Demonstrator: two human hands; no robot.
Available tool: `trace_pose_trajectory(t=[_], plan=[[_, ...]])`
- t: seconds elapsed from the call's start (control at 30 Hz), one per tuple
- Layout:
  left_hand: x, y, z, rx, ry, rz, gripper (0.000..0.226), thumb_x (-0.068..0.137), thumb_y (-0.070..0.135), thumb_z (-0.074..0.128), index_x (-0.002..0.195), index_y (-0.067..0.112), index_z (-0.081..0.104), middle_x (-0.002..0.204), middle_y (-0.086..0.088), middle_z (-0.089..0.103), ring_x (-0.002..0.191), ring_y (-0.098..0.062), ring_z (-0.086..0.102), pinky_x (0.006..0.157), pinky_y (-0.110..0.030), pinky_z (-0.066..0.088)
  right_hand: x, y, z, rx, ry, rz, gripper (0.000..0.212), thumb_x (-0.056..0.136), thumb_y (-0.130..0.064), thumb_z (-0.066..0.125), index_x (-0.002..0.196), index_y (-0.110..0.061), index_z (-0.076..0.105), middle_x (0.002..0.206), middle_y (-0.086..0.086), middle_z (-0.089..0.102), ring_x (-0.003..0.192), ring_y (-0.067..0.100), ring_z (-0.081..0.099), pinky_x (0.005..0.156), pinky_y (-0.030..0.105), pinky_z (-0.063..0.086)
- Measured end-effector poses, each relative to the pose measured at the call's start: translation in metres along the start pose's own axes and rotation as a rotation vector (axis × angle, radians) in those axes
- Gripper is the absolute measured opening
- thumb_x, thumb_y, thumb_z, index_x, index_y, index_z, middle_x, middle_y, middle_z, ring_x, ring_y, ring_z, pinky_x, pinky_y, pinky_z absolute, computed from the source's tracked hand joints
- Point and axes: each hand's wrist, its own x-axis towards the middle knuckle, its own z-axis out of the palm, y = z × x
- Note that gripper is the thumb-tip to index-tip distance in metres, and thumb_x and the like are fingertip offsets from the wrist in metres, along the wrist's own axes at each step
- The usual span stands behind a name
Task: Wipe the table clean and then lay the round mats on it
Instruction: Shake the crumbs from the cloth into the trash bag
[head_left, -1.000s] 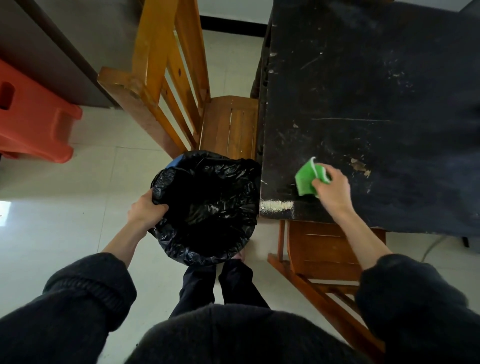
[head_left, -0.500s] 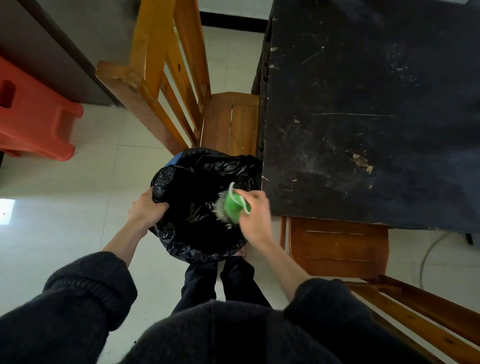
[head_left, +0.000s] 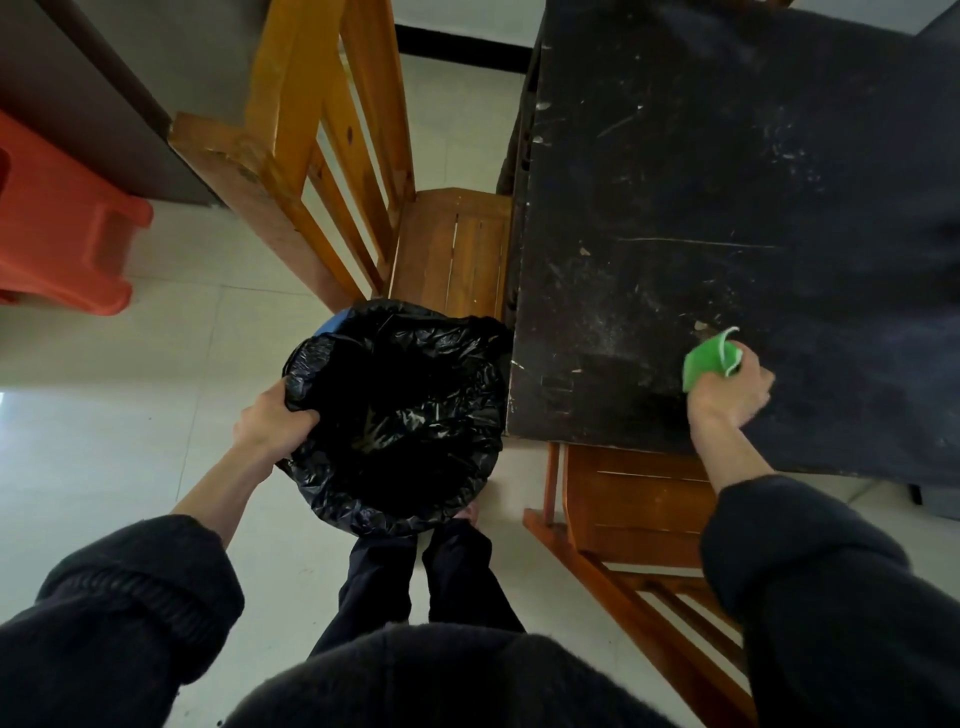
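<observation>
Head view: right hand (head_left: 730, 397) clenches cloth (head_left: 709, 358) (bunched, pointing up-left) on table (head_left: 727, 208).

Sleeves: your left sleeve (head_left: 140, 587) and right sleeve (head_left: 810, 566) are dark charcoal knit, pushed up so the forearms are bare.
Cuffs: your left cuff is ribbed.
Torso: you wear the same fuzzy dark top.
Trousers: your trousers (head_left: 415, 577) are dark navy.
Hands: your left hand (head_left: 270, 418) and right hand (head_left: 730, 392) are bare, no gloves.

We look down on a pale tiled floor (head_left: 130, 415) where two wooden chairs (head_left: 332, 171) (head_left: 639, 509) stand. An orange plastic stool (head_left: 62, 234) sits beside a dark cabinet (head_left: 104, 88) at left.
</observation>
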Motion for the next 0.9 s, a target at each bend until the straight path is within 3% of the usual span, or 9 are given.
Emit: trace_pose_trajectory(t=[0.1,0.23,0.33,0.4,0.47,0.53,0.6,0.73,0.9], plan=[[-0.002,0.001,0.0,-0.008,-0.002,-0.004,0.048,0.056,0.031,0.051,0.104,0.025,0.054,0.095,-0.013,0.061,0.094,-0.037,0.055,0.079,-0.039,0.046,0.004,-0.004,0.015,-0.03,-0.004,0.011,0.046,0.084,0.005,0.048,0.124,-0.018,0.053,0.132,0.013,0.043,0.119,0.033,0.041,0.103,0.04,0.035],[-0.005,0.003,0.0,0.008,0.005,-0.006,0.05,0.053,0.032,0.048,0.102,0.025,0.054,0.095,-0.014,0.061,0.095,-0.038,0.056,0.08,-0.04,0.047,-0.044,-0.034,0.047,-0.039,-0.172,-0.29,0.044,0.077,0.006,0.06,0.117,-0.013,0.059,0.125,0.014,0.051,0.113,0.029,0.047,0.099,0.028,0.033],[-0.007,0.005,-0.001,0.019,0.011,-0.004,0.048,0.053,0.033,0.048,0.1,0.025,0.053,0.096,-0.014,0.061,0.097,-0.038,0.056,0.082,-0.041,0.048,-0.119,-0.047,0.06,0.141,-0.624,-0.578,0.029,0.078,0.007,0.062,0.103,-0.006,0.067,0.11,0.015,0.06,0.098,0.022,0.058,0.091,0.032,0.049],[-0.008,0.005,-0.002,0.016,0.011,0.001,0.049,0.053,0.033,0.049,0.101,0.023,0.053,0.097,-0.015,0.061,0.097,-0.039,0.056,0.083,-0.043,0.048,-0.157,-0.045,0.057,0.166,-0.927,-0.729,0.035,0.078,0.014,0.05,0.1,-0.005,0.068,0.106,0.007,0.06,0.094,0.009,0.055,0.09,0.012,0.043],[-0.006,0.005,-0.001,0.02,0.018,0.008,0.046,0.059,0.032,0.054,0.104,0.021,0.054,0.098,-0.017,0.061,0.097,-0.039,0.056,0.084,-0.043,0.048,-0.161,-0.041,0.051,0.197,-1.039,-0.789,0.046,0.073,0.018,0.041,0.097,-0.01,0.069,0.104,0.001,0.058,0.094,0.005,0.053,0.086,0.005,0.039],[-0.004,0.004,0.001,0.044,0.037,0.006,0.037,0.073,0.023,0.061,0.109,0.02,0.055,0.102,-0.02,0.062,0.099,-0.04,0.055,0.084,-0.042,0.047,-0.135,-0.045,0.042,0.31,-0.94,-0.663,0.045,0.074,0.018,0.041,0.094,-0.012,0.068,0.101,0.003,0.06,0.09,0.006,0.058,0.084,0.014,0.047],[-0.004,0.005,0.001,0.067,0.048,0.007,0.035,0.075,0.02,0.062,0.11,0.02,0.055,0.103,-0.02,0.063,0.099,-0.04,0.055,0.084,-0.042,0.047,-0.091,-0.053,0.033,0.404,-0.646,-0.447,0.039,0.078,0.015,0.046,0.096,-0.013,0.066,0.097,0.001,0.062,0.09,0.013,0.061,0.086,0.03,0.051],[-0.008,0.01,0.0,0.075,0.033,0.017,0.052,0.053,0.033,0.049,0.104,0.022,0.054,0.094,-0.015,0.061,0.096,-0.039,0.056,0.084,-0.042,0.047,0.003,-0.049,0.025,0.256,-0.022,-0.197,0.041,0.076,0.012,0.046,0.106,-0.01,0.064,0.105,0.003,0.061,0.102,0.022,0.057,0.095,0.03,0.042],[-0.006,0.005,0.003,0.077,0.057,-0.001,0.055,0.052,0.034,0.047,0.105,0.025,0.055,0.092,-0.012,0.061,0.095,-0.037,0.056,0.082,-0.039,0.046,0.025,-0.052,0.057,0.133,-0.072,-0.239,0.047,0.08,0.006,0.048,0.122,-0.012,0.056,0.129,0.011,0.052,0.12,0.026,0.048,0.103,0.029,0.032]])
